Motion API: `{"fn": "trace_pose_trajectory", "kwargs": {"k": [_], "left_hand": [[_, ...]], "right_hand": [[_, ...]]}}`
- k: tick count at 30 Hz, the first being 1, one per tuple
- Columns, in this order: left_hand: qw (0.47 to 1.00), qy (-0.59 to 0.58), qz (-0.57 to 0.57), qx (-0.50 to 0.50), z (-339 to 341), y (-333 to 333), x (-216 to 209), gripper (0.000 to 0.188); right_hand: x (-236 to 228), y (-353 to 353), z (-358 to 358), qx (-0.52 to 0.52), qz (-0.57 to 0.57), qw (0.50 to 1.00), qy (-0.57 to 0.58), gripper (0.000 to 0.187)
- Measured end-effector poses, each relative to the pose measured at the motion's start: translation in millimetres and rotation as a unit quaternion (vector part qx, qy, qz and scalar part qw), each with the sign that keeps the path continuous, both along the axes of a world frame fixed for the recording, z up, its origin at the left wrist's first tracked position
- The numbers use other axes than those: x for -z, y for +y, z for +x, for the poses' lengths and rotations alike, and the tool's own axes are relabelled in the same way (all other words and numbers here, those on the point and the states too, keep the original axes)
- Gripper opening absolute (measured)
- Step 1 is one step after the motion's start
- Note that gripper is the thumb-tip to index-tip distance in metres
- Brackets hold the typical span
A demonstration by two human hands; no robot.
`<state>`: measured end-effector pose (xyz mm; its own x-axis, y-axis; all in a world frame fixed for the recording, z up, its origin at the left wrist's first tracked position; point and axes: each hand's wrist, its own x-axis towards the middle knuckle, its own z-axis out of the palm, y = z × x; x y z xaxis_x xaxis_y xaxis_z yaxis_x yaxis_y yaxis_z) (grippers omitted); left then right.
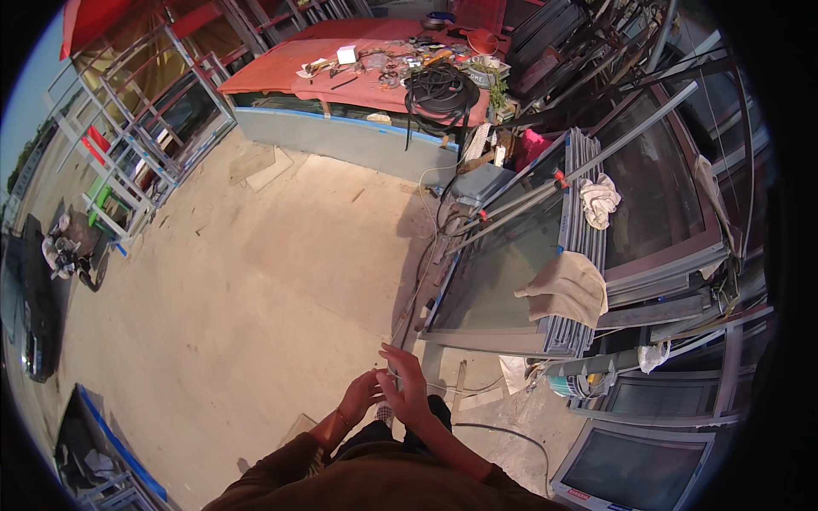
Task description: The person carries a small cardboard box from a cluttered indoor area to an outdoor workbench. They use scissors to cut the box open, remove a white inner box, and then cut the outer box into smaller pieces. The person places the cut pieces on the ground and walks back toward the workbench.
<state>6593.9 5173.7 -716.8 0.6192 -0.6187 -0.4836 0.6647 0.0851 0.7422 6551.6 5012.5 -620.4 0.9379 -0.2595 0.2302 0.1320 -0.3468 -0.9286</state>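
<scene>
Both my hands are close together in front of my body, low in the middle of the view. My left hand (361, 397) is bent, its fingertips meeting the right hand and partly hidden there. My right hand (409, 390) reaches across to it, with thumb and fingers stretched out and apart. Whether something small is between the left fingers I cannot make out. Beneath the hands are my dark trousers and a patterned shoe or sock (384, 415). Nearest on the right leans a stack of grey-framed glass panels (494, 285), a beige cloth (567, 288) draped over it.
Ahead stands a workbench (341, 136) under a red cover (281, 70), with tools and a coil of black hose (441, 95). Frames (128, 162) stand at the left. Cables (520, 432) lie on the concrete floor (281, 281). More window frames (635, 464) fill the right.
</scene>
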Motion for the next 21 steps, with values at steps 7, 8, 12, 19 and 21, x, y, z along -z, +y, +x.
{"fn": "trace_pose_trajectory", "kwargs": {"k": [7, 8, 12, 19, 21], "left_hand": [[0.974, 0.031, -0.187, -0.124, 103.2, -31.3, -88.2, 0.066], [0.975, -0.029, -0.183, -0.121, 121.9, -31.1, -107.8, 0.071], [0.946, -0.321, -0.015, -0.045, 203.3, -46.8, -143.9, 0.064], [0.731, -0.644, 0.216, -0.064, 346.5, -40.0, -99.2, 0.043], [0.729, -0.636, 0.232, -0.098, 376.8, -37.7, -86.6, 0.043]], "right_hand": [[59.4, 10.1, 124.9, 0.025, -0.062, 0.998, 0.002, 0.048], [78.9, -5.5, 146.2, 0.016, 0.113, 0.989, 0.089, 0.05], [119.4, -8.2, 216.5, -0.06, 0.505, 0.837, 0.202, 0.051], [102.4, 39.4, 362.8, -0.309, 0.632, 0.673, 0.228, 0.058], [95.5, 41.4, 395.5, -0.317, 0.618, 0.688, 0.21, 0.046]]}}
